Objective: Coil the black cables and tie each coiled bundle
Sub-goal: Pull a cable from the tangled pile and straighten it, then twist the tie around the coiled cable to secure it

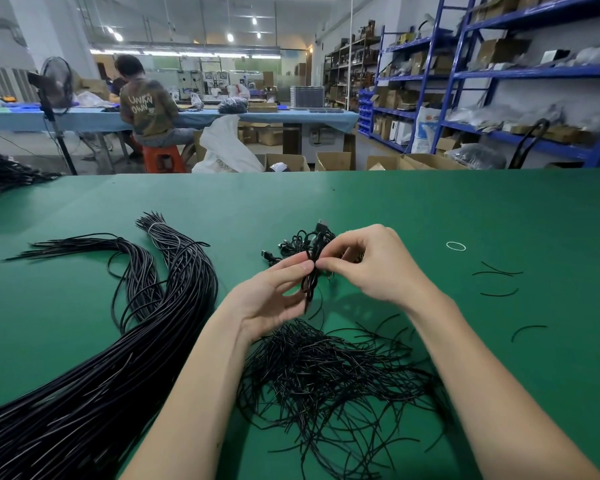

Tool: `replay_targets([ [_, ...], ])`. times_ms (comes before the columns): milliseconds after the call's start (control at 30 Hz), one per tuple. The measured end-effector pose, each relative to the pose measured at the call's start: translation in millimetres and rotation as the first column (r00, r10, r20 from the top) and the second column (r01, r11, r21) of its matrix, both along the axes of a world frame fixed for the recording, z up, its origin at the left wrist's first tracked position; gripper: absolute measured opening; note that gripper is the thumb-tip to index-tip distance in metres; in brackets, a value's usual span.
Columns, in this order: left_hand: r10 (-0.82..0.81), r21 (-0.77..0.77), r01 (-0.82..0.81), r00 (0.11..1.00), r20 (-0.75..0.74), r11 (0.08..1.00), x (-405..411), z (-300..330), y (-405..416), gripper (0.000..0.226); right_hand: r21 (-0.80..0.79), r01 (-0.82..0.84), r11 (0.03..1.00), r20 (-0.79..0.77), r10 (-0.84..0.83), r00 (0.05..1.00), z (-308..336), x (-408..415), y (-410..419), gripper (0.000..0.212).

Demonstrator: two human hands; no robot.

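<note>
Coiled black cable bundle [312, 268]: held upright above green table [430, 209], pinched between left hand [274, 292] and right hand [371, 265] fingertips, mid-frame.

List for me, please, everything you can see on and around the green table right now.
coiled cable: one, black, held above mid-table
loose ties: a heap, black, near edge under the hands
long cables: two thick bunches, black, left side, one banded in white
finished coils: small pile, black, behind the hands
rubber band: one, white, right of the hands
stray ties: a few, black, right side
green table: one
shelving: blue, back right
seated person: one, back left
left hand: grips the coil
right hand: fingers pinch the coil
</note>
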State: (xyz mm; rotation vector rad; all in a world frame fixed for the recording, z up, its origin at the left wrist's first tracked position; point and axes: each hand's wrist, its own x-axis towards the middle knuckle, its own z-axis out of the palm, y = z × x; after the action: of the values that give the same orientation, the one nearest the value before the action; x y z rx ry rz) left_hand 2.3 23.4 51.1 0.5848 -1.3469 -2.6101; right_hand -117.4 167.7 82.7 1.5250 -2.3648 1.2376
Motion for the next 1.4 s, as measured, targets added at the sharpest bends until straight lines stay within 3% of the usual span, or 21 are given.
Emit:
replay_targets([
  [133,-0.032,0.110,0.029,0.999,0.021,0.994,3.1,-2.1,-1.4,0.044,-0.031,-0.067,0.997,-0.152,0.062,0.987,-8.1,5.6,-2.0,0.006],
  [233,-0.096,0.197,0.099,0.995,-0.021,0.975,4.6,-4.1,-1.9,0.031,-0.044,-0.139,0.989,-0.234,0.125,0.964,-7.1,5.7,2.7,0.003],
  [400,-0.168,0.108,0.172,0.985,-0.044,0.979,3.4,-6.3,-3.8,0.011,-0.037,-0.176,0.984,-0.270,0.160,0.950,-4.6,3.1,10.1,0.004],
  [533,-0.097,0.063,0.099,0.995,-0.028,0.993,-0.3,-8.8,-2.8,0.023,-0.168,-0.076,0.983,-0.135,0.054,0.989,-16.3,10.5,10.7,0.010],
  [667,-0.039,-0.072,0.032,0.994,-0.104,0.997,-3.3,-8.1,-0.4,0.059,-0.226,0.037,0.973,0.225,0.016,0.974,-21.7,13.5,9.0,0.014],
  [733,-0.020,-0.175,-0.004,0.990,-0.137,0.985,-4.3,-8.2,0.1,0.061,-0.257,0.050,0.965,0.478,0.082,0.875,-20.9,14.5,8.7,0.013],
  [867,0.017,-0.406,-0.102,0.978,-0.208,0.908,-3.1,-9.3,1.4,0.057,-0.244,0.121,0.962,0.851,0.153,0.502,-18.9,14.9,4.2,0.013],
  [1033,0.040,-0.666,-0.268,0.941,-0.336,0.696,-4.0,-14.1,0.9,0.024,-0.213,0.173,0.962,0.971,0.228,-0.071,-21.9,7.0,-0.6,0.015],
  [1067,0.044,-0.680,-0.276,0.940,-0.338,0.679,-3.8,-14.3,0.4,0.023,-0.216,0.165,0.962,0.958,0.241,-0.154,-24.3,7.6,-0.7,0.010],
  [1100,0.043,-0.688,-0.268,0.944,-0.327,0.674,-3.1,-13.8,0.0,0.024,-0.221,0.138,0.965,0.957,0.242,-0.161,-26.9,8.5,-0.1,0.008],
  [1133,0.043,-0.691,-0.249,0.953,-0.301,0.679,-2.7,-13.0,-0.1,0.023,-0.210,0.099,0.973,0.973,0.218,-0.076,-29.4,8.9,1.5,0.009],
  [1167,0.050,-0.680,-0.222,0.963,-0.264,0.698,-1.8,-11.8,0.4,0.025,-0.183,0.071,0.981,0.980,0.176,0.094,-30.7,9.3,2.8,0.010],
  [1200,0.062,-0.650,-0.194,0.973,-0.220,0.735,-1.3,-11.3,0.1,0.035,-0.159,0.068,0.985,0.941,0.130,0.313,-31.6,8.5,3.8,0.008],
  [1267,0.078,-0.521,-0.132,0.989,-0.124,0.843,-0.8,-10.2,-2.0,0.056,-0.170,0.087,0.982,0.712,0.061,0.700,-32.1,7.6,6.9,0.006],
  [1333,0.046,-0.383,-0.068,0.997,-0.066,0.921,0.0,-9.4,-4.1,0.062,-0.205,0.039,0.978,0.405,0.049,0.913,-32.6,5.5,11.9,0.015],
  [1400,0.019,-0.303,-0.028,0.999,-0.034,0.953,0.1,-8.5,-6.1,0.058,-0.181,-0.018,0.983,0.158,0.047,0.986,-34.4,4.8,15.3,0.020],
])
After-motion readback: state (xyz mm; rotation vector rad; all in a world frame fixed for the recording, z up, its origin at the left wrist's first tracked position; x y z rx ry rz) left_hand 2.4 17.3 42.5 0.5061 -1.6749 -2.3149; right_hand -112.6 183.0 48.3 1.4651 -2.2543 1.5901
